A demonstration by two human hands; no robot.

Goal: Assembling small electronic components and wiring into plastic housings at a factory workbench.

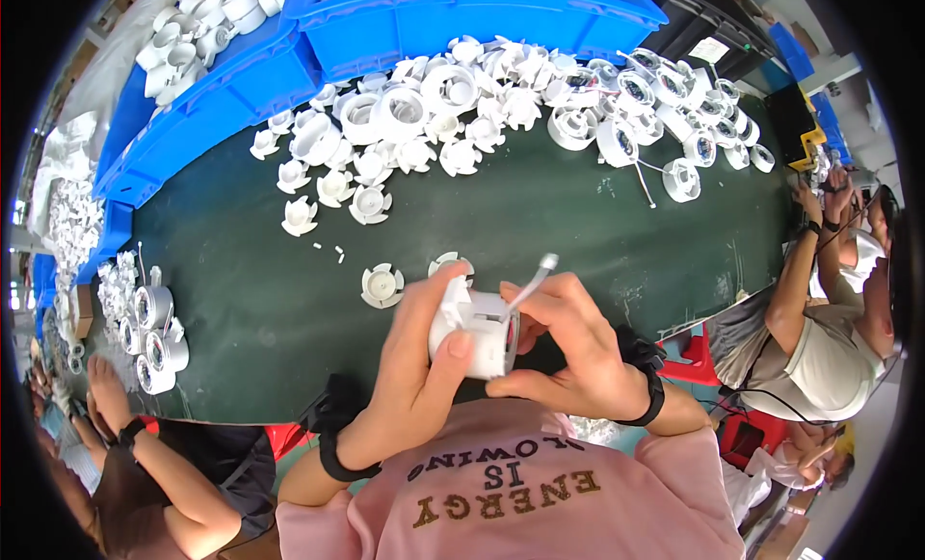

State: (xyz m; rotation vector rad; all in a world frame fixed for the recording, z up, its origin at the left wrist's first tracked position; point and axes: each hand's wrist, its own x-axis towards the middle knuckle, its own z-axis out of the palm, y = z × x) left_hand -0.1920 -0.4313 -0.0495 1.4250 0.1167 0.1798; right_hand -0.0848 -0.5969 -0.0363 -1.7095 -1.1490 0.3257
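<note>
A white round plastic fan housing is held up in front of my chest. My left hand wraps round its left side, thumb across the near face. At its right end my right hand grips it, thumb at the lower edge and fingers at the upper one. A short white cable with a connector sticks up from the housing beside my right fingers. Just beyond my left hand, a white fan impeller lies on the table, and a second impeller is partly hidden behind that hand.
Many white impellers and rings are heaped across the dark green table. Housings with cables lie at the far right, more at the left. Blue bins line the back. Co-workers sit on both sides.
</note>
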